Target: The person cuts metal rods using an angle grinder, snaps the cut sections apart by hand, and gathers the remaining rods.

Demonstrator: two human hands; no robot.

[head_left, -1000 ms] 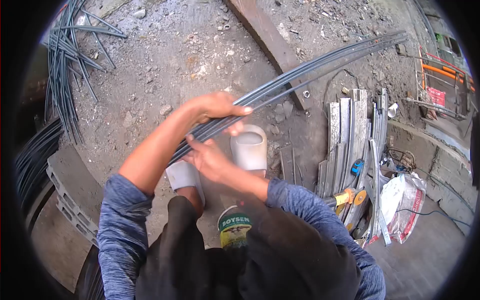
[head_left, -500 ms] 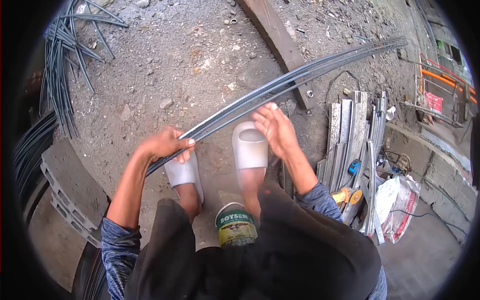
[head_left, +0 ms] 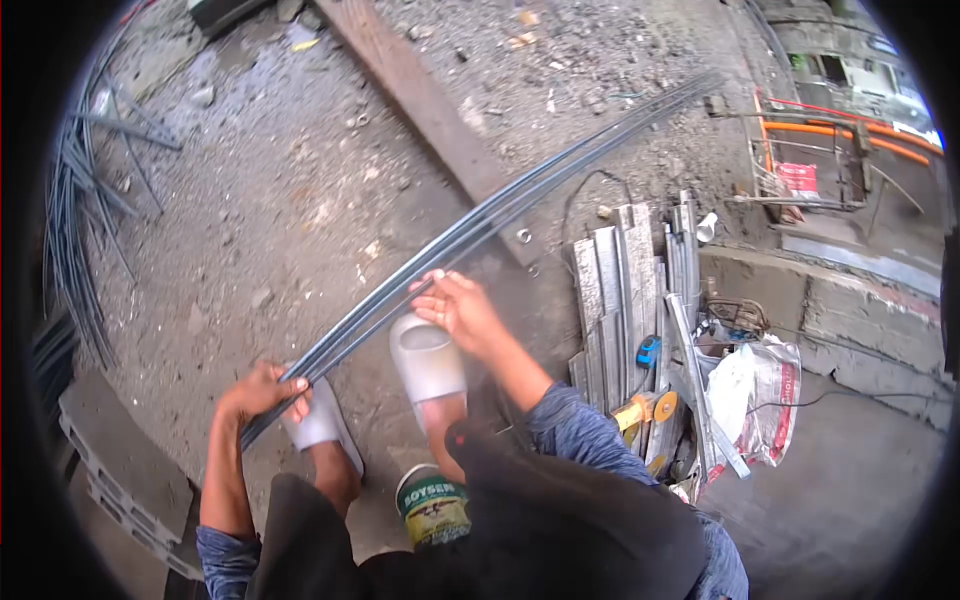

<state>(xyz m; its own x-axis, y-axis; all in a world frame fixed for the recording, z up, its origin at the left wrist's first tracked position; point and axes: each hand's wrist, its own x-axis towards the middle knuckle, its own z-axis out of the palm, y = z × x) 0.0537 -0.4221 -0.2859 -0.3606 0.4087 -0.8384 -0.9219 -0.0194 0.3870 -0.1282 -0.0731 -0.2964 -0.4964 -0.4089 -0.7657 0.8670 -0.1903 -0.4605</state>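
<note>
A bundle of long thin dark rods (head_left: 437, 243) runs slantwise from lower left to upper right, its far end over the ground. My left hand (head_left: 262, 392) is wrapped round the bundle near its lower end, thumb on top. Around the middle of the rods, my right hand (head_left: 452, 306) has its bent fingers at the bundle's lower edge; whether they grip a rod is unclear. Below the rods are my feet in pale slippers (head_left: 428, 362), with a Boysen paint can (head_left: 434, 508) between my legs.
More rods (head_left: 72, 215) lie at the left, above hollow blocks (head_left: 125, 465). A wooden plank (head_left: 410, 105) crosses the ground. On the right are metal strips (head_left: 606, 290), a yellow grinder (head_left: 640, 410), a blue tape measure (head_left: 648, 351) and a sack (head_left: 772, 400).
My left hand has slid to the bundle's lower end. My right hand came off the rods, then returned to their lower edge. The view has turned to the right.
</note>
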